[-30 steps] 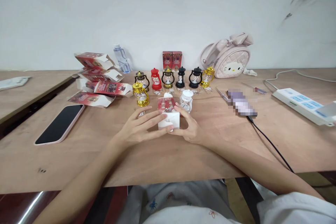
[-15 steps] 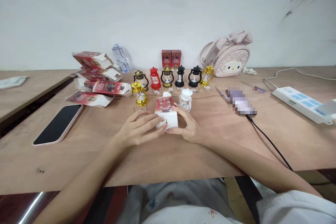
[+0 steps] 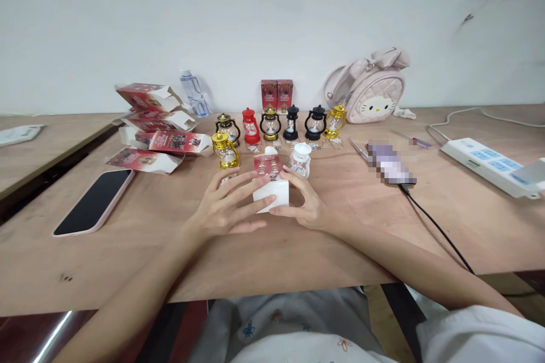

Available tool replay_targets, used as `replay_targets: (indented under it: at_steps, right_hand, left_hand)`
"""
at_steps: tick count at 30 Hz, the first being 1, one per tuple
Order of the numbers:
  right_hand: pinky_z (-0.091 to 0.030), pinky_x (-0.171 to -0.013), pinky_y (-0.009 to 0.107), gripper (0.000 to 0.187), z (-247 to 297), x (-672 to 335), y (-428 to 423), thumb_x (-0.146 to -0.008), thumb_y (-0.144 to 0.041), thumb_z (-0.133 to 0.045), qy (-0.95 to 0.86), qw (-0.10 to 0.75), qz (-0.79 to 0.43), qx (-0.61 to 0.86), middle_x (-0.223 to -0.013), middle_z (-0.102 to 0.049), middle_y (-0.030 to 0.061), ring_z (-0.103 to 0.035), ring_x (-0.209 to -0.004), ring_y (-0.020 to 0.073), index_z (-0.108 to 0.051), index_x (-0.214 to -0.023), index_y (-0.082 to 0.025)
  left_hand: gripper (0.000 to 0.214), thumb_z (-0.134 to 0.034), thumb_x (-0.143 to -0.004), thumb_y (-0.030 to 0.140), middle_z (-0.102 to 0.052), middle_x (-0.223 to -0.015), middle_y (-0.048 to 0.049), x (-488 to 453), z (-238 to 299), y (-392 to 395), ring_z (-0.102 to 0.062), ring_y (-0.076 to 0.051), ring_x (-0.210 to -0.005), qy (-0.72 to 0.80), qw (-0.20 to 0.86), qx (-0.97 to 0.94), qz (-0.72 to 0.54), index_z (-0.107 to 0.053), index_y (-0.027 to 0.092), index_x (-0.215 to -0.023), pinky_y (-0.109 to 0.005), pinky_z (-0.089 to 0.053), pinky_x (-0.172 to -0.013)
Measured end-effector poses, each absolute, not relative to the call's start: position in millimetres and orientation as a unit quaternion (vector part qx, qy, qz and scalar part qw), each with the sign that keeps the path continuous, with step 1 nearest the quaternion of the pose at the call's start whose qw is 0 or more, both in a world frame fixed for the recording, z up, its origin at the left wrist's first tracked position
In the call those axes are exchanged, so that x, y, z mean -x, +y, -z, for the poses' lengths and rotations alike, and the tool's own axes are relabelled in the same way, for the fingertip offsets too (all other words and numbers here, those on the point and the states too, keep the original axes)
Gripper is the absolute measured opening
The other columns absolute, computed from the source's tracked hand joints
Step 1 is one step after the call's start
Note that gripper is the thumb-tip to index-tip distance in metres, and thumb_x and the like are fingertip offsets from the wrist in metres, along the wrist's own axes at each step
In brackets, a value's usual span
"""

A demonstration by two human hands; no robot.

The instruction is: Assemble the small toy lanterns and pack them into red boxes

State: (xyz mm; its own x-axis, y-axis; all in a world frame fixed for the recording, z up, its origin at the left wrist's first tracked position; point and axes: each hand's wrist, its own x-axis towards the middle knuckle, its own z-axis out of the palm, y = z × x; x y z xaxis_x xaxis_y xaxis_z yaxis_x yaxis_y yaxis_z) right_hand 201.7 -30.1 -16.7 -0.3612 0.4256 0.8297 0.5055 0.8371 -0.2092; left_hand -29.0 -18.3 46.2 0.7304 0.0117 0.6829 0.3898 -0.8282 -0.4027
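A small red printed box [image 3: 268, 165] lies on the table, its white end toward me and a white rounded flap at its far end. My right hand [image 3: 307, 204] grips the box from the right, thumb at the near lower corner and fingers on the upper edge. My left hand [image 3: 227, 204] has its fingers spread, with fingertips over the box's left side and white end. Just beyond my right fingers stands a white mini lantern [image 3: 301, 160]. A gold mini lantern [image 3: 226, 151] stands beyond my left hand.
Behind stand more lanterns: a red one [image 3: 251, 126], black ones [image 3: 316, 125] and bronze ones. Two closed red boxes [image 3: 277, 96] stand at the wall. Left are opened boxes [image 3: 164, 142], a bottle [image 3: 193, 93] and a phone [image 3: 94, 202]. Right are a pink bag [image 3: 377, 96] and power strip [image 3: 489, 161].
The near white end of the box now looks flat and closed, where a dark gap showed before. My left fingers have spread, and the thumb has come away. My right hand keeps its grip.
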Motion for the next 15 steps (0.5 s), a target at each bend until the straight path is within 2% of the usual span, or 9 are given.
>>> replay_targets:
  at_steps: [2,4,7,10,13,15]
  right_hand:
    - [-0.045,-0.106,0.047,0.041,12.9,-202.0,-30.8,-0.078,-0.029,-0.071,-0.844,0.484,0.119,0.196,-0.128,-0.055,0.0053,-0.038,-0.136,0.0226,-0.058,-0.117,-0.032]
    - [-0.040,-0.110,0.050,0.034,8.5,-203.0,-31.4,-0.077,-0.020,-0.071,-0.862,0.459,0.194,0.093,-0.125,-0.058,0.0043,-0.036,-0.138,0.0225,-0.063,-0.108,-0.030]
    - [-0.032,-0.115,0.055,0.028,5.1,-205.4,-30.6,-0.077,-0.011,-0.066,-0.876,0.421,0.230,0.040,-0.123,-0.060,0.0037,-0.027,-0.142,0.0266,-0.066,-0.101,-0.025]
    - [-0.031,-0.115,0.054,0.037,6.3,-208.7,-27.3,-0.078,-0.006,-0.059,-0.889,0.392,0.231,0.042,-0.129,-0.058,0.0026,-0.024,-0.143,0.0263,-0.063,-0.110,-0.026]
    - [-0.033,-0.115,0.049,0.040,6.7,-211.9,-24.2,-0.081,-0.008,-0.056,-0.900,0.364,0.239,0.019,-0.131,-0.056,0.0026,-0.032,-0.140,0.0229,-0.060,-0.115,-0.028]
    - [-0.036,-0.114,0.047,0.035,5.5,-213.2,-23.4,-0.082,-0.011,-0.057,-0.901,0.356,0.248,0.007,-0.131,-0.057,0.0047,-0.036,-0.138,0.0233,-0.060,-0.114,-0.024]
  left_hand:
    - [0.054,-0.054,-0.086,0.051,-0.049,-0.136,-0.0085,25.0,-42.6,-21.7,-0.047,-0.027,-0.125,-0.136,0.173,0.887,0.406,-0.046,0.031,-0.135,-0.047,-0.042,-0.103]
    - [0.066,-0.052,-0.085,0.054,-0.036,-0.145,-0.0114,18.7,-37.9,-27.3,-0.038,-0.031,-0.133,-0.214,0.027,0.857,0.468,-0.034,0.029,-0.143,-0.050,-0.040,-0.105]
    - [0.081,-0.059,-0.081,0.055,-0.028,-0.150,-0.0132,8.7,-32.2,-34.4,-0.034,-0.033,-0.136,-0.309,-0.214,0.780,0.500,-0.021,0.028,-0.147,-0.049,-0.042,-0.104]
    - [0.082,-0.066,-0.077,0.051,-0.039,-0.145,-0.0111,5.0,-34.0,-34.1,-0.043,-0.030,-0.130,-0.309,-0.372,0.701,0.524,-0.024,0.030,-0.145,-0.043,-0.048,-0.099]
    - [0.071,-0.066,-0.076,0.046,-0.052,-0.132,-0.0085,9.8,-43.7,-27.6,-0.056,-0.028,-0.114,-0.312,-0.472,0.606,0.559,-0.036,0.030,-0.138,-0.039,-0.054,-0.086]
    - [0.059,-0.066,-0.074,0.039,-0.059,-0.122,-0.0070,14.7,-50.2,-23.0,-0.062,-0.025,-0.099,-0.326,-0.515,0.563,0.558,-0.047,0.027,-0.129,-0.035,-0.055,-0.075]
